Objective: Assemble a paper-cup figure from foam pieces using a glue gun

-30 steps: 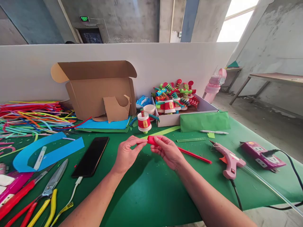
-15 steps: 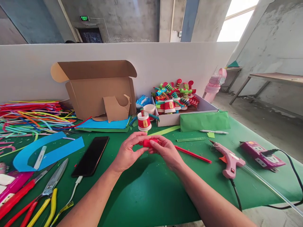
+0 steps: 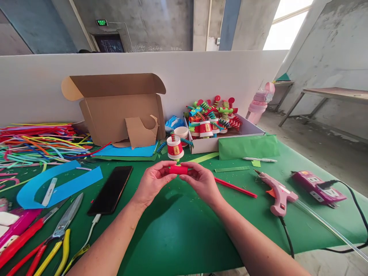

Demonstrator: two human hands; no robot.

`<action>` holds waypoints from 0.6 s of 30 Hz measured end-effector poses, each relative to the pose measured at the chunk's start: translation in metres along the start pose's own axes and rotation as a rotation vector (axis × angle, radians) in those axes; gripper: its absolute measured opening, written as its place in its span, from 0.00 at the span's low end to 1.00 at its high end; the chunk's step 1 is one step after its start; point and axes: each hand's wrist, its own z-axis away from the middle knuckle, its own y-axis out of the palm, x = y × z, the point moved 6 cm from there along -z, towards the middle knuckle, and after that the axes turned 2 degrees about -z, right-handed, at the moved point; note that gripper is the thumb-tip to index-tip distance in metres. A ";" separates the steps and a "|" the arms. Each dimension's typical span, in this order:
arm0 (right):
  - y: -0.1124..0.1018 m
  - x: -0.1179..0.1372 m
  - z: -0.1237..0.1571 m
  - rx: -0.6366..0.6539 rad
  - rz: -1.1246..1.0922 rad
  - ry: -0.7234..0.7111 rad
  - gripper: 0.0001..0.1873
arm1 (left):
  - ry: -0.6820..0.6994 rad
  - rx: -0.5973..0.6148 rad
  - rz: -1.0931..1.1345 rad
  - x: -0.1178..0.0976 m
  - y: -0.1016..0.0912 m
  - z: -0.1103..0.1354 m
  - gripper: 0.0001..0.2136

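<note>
A small red paper roll (image 3: 178,170) lies level between my two hands, above the middle of the green table. My left hand (image 3: 151,183) pinches its left end between thumb and fingers. The right end is pinched the same way by my right hand (image 3: 203,182). Just behind the roll stands an upside-down red and white paper cup figure (image 3: 175,148) with folded blue-green paper arms and a springy piece on top. A narrow red paper strip (image 3: 236,187) rests on the table, right of my right hand.
At right lie a pink glue gun (image 3: 279,193) and a purple box (image 3: 318,187). A tray (image 3: 205,145) of cup figures stands behind, beside an open cardboard box (image 3: 123,111). Leftward are a phone (image 3: 110,189), scissors (image 3: 64,222), blue paper (image 3: 69,189) and pipe cleaners (image 3: 43,142).
My fingers have shifted outward to the roll's two ends, so more of the red paper shows between them. My right thumb no longer lies across its front.
</note>
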 end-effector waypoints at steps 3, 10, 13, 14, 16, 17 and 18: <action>-0.001 -0.003 -0.002 0.007 -0.049 0.046 0.21 | 0.005 -0.012 -0.012 -0.002 0.000 0.001 0.19; -0.003 -0.005 -0.002 0.008 -0.072 0.086 0.21 | 0.039 -0.030 -0.070 -0.003 -0.001 0.000 0.16; -0.002 -0.004 -0.002 0.008 -0.080 0.107 0.22 | 0.044 -0.036 -0.083 -0.003 -0.001 -0.001 0.16; -0.002 -0.004 -0.002 0.004 -0.084 0.110 0.22 | 0.038 -0.034 -0.076 -0.003 0.000 -0.001 0.17; -0.002 -0.003 -0.002 -0.003 -0.088 0.107 0.22 | 0.025 -0.028 -0.051 -0.003 0.001 0.000 0.18; -0.002 -0.003 -0.002 -0.004 -0.087 0.103 0.21 | 0.021 -0.025 -0.041 -0.003 0.001 0.000 0.19; -0.002 -0.003 -0.002 -0.006 -0.083 0.097 0.21 | 0.018 -0.026 -0.036 -0.004 0.002 0.000 0.18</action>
